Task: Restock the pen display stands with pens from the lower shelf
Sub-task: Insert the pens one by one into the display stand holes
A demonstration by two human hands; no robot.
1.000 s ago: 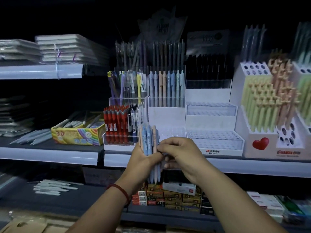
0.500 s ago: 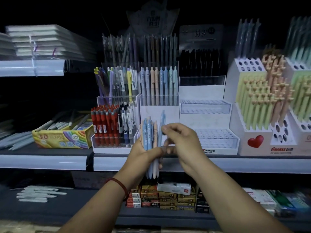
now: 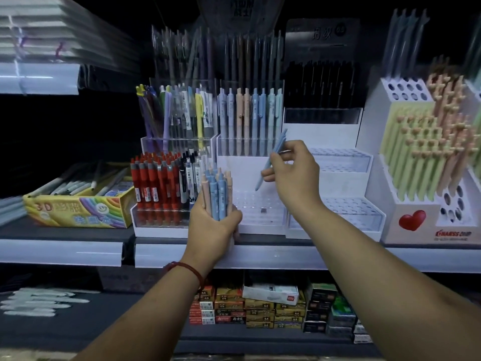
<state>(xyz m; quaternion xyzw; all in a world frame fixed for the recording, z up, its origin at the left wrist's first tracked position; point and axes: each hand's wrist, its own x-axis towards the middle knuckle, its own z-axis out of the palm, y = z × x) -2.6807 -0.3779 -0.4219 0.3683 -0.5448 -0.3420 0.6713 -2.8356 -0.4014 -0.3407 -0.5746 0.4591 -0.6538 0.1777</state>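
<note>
My left grip point(image 3: 213, 230) is curled round a bundle of pens point(image 3: 217, 195). It holds them upright with the clicker ends up, a mix of blue and peach barrels. That hand sits in front of the shelf point(image 3: 260, 252) edge, just beside the lower left corner of the centre stand point(image 3: 240, 173). A red cord point(image 3: 188, 268) circles the wrist.

My right grip point(image 3: 294, 178) is higher and to the right, well apart from the left one. Thumb and fingers pinch a single blue pen point(image 3: 280, 142). The pen is tilted, its top leaning right toward the pastel row point(image 3: 250, 110) in the stand's middle tier. Its tip points down and left over the clear holed tray point(image 3: 260, 209) at the bottom. The tip is clear of the tray, not touching it.

Left of the centre stand is a clear holder packed with red pens point(image 3: 153, 183), with some dark ones beside them. Above it is a tier of mixed coloured pens point(image 3: 177, 113). Further left, a yellow box point(image 3: 78, 207) lies flat on the shelf with grey pens in it. To the right is a second white stand point(image 3: 343, 183) with holed trays. Past it is a stand printed with a red heart point(image 3: 411, 220), holding green and peach pens. On the lower shelf, below my wrists, small boxes point(image 3: 247, 307) are stacked in rows. The upper tiers are too dark to read.
</note>
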